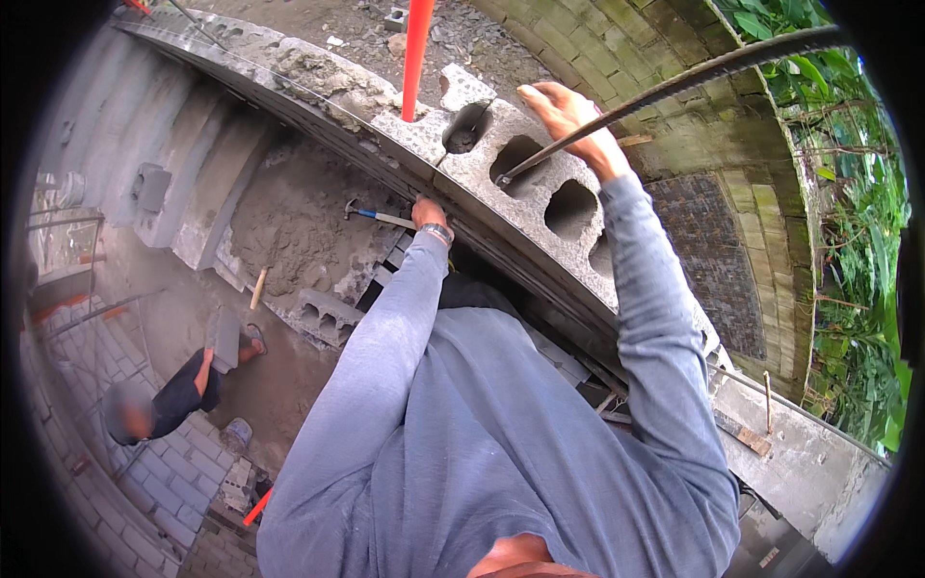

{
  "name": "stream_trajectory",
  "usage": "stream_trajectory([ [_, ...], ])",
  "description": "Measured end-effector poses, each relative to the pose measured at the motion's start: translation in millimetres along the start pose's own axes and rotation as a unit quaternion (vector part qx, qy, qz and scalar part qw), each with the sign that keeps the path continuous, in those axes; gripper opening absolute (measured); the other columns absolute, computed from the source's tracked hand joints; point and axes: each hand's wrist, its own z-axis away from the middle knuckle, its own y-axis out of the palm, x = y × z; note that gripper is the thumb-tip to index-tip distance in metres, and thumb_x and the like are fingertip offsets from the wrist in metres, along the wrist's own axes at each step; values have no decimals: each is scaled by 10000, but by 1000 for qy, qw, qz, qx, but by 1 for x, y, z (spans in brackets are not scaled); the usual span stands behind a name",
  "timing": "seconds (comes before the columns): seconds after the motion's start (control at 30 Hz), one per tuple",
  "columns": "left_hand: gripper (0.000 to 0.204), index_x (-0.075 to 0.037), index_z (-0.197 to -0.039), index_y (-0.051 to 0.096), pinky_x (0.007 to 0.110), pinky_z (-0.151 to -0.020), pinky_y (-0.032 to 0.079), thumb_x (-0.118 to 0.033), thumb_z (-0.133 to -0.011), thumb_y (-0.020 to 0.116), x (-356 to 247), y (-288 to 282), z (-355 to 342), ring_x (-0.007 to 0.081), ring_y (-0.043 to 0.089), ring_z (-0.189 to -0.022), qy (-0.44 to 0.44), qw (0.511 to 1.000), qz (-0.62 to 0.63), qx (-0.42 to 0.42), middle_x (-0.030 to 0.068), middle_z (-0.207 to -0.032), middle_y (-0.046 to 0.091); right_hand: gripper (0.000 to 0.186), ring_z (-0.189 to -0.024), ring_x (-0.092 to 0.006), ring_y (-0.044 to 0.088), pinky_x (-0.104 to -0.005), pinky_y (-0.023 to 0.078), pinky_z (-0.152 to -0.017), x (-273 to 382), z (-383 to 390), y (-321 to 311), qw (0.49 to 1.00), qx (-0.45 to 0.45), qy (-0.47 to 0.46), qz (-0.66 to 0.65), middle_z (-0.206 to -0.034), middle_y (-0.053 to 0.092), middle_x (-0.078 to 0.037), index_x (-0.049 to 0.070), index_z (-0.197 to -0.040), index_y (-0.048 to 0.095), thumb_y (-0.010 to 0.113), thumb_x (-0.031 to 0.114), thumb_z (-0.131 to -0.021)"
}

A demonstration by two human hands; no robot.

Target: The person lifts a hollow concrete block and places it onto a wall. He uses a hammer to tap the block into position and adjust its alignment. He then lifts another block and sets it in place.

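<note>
A grey hollow concrete block (530, 207) sits on top of the wall, its round holes facing up. My right hand (568, 120) is at the block's far edge with fingers stretched out; whether the palm presses on it I cannot tell. My left hand (431, 212) is lower, close by the near face of the wall, closed around the handle of a hammer (381, 216) with a blue and white grip. A ribbed steel bar (665, 94) rises out of one hole, passing beside my right hand. Left of the block, an orange pipe (416, 58) stands upright from the wall top.
A string line (289, 82) runs along the wall (260, 58). Below left are a mortar heap (299, 212), a loose hollow block (328, 318) and a person (183, 385) holding a block. Beyond stands a mossy block wall (665, 58); a ledge (819, 462) lies at right.
</note>
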Motion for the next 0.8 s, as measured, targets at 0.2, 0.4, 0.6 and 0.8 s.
stream_trajectory([
  [0.2,430,-35,-1138,691,412,-799,542,-408,-966,563,30,4,-96,259,688,-950,10,996,9,86,93,-1140,724,561,-1094,-255,667,-354,503,-943,-36,51,-18,995,-7,-3,-98,-1133,708,-213,-37,-1278,616,605,445,-992],
  [0.4,421,-28,-1137,698,403,-818,562,-387,-971,556,73,-9,-132,287,713,-981,254,799,-543,-47,129,-1159,731,473,-1115,-204,630,-340,488,-973,-32,101,-28,976,-10,-8,-218,-1215,678,-165,-14,-1336,579,650,311,-1000],
  [0.6,349,-43,-1089,731,414,-791,569,-310,-982,532,110,17,-77,331,706,-1004,182,885,-424,59,168,-1101,736,527,-1120,-205,647,-334,500,-973,-48,126,-35,976,-7,19,-218,-1221,685,-191,-10,-1367,555,702,301,-968],
  [0.8,256,-116,-1146,660,473,-843,547,-276,-971,562,70,-59,-64,261,661,-1005,188,621,-759,49,64,-1129,697,516,-1107,-241,681,-346,527,-951,-54,121,-32,977,-5,-27,-213,-1194,704,-198,10,-1339,588,708,326,-949],
])
